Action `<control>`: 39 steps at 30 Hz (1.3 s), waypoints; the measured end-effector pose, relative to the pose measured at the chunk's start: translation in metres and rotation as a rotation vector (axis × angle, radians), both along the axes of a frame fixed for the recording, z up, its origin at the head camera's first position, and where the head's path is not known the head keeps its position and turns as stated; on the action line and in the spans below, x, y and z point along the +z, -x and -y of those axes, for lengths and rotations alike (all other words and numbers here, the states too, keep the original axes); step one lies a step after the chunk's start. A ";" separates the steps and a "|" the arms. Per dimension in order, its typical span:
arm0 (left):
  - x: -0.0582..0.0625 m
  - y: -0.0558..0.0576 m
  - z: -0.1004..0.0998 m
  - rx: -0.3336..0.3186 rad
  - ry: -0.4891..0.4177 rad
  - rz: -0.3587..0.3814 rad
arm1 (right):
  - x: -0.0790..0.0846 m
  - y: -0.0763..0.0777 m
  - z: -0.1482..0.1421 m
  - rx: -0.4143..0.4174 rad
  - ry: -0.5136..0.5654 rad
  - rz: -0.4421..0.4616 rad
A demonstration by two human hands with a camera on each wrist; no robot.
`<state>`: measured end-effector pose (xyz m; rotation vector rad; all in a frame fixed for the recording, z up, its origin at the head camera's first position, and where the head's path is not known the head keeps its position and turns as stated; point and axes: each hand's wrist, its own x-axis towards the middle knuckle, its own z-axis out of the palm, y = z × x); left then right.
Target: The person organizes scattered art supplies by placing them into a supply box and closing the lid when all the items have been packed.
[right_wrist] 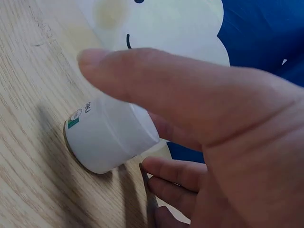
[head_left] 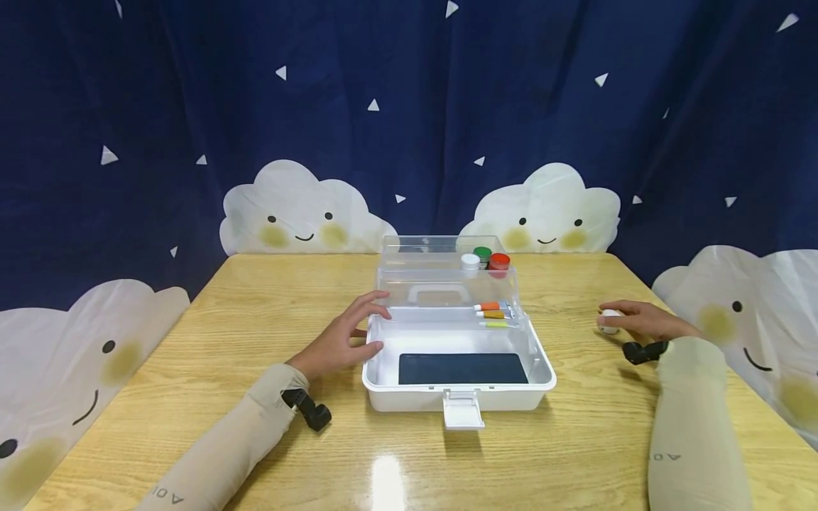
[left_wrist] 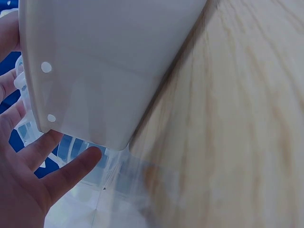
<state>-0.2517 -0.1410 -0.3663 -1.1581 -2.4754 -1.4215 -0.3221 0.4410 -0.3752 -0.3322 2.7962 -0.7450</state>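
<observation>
In the head view, a white plastic box stands with its clear lid raised and front latch hanging down. My left hand is at its left side, fingers spread and tips at the rim; the left wrist view shows the thumb near the box's outer wall. Off to the right, my right hand holds a small white jar between thumb and index finger near its lid. Its other fingers are off the jar, whose base is at the wooden tabletop.
Inside the box are a dark rectangular panel and small paint tubes, including an orange one. A white-lidded jar, a green-lidded jar and a red-lidded jar appear at the raised lid. A blue curtain hangs behind the table.
</observation>
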 end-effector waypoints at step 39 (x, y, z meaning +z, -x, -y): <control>-0.002 -0.001 0.000 0.005 -0.014 0.016 | 0.000 -0.003 0.002 -0.115 0.168 0.106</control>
